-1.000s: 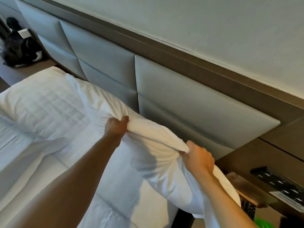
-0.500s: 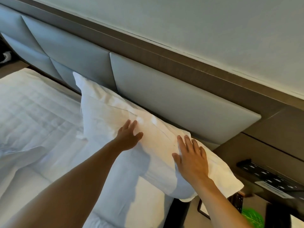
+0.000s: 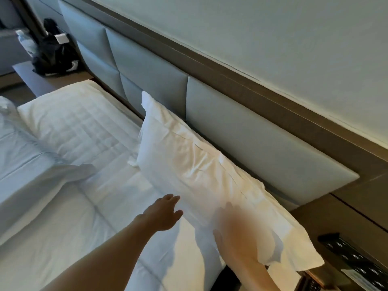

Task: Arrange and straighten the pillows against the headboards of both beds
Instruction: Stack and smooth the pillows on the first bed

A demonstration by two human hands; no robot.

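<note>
A white pillow (image 3: 195,164) leans along the grey padded headboard (image 3: 252,139) at the right end of the bed, its right corner hanging past the mattress edge. A second, flatter white pillow (image 3: 79,127) lies to its left on the bed. My left hand (image 3: 161,215) hovers with fingers spread just in front of the standing pillow's lower edge. My right hand (image 3: 237,234) is blurred by motion, flat and spread over the pillow's near right part. Neither hand holds anything.
A rumpled white duvet (image 3: 37,164) covers the left of the bed. A black bag (image 3: 54,53) sits on a shelf at the far left. To the right, a dark nightstand with a control panel (image 3: 352,257) stands beside the bed.
My hands first gripped the pillow's top edge, then let go and pressed flat on it. Now both have slid back toward me, off its upper part. The pillow stays against the headboard.
</note>
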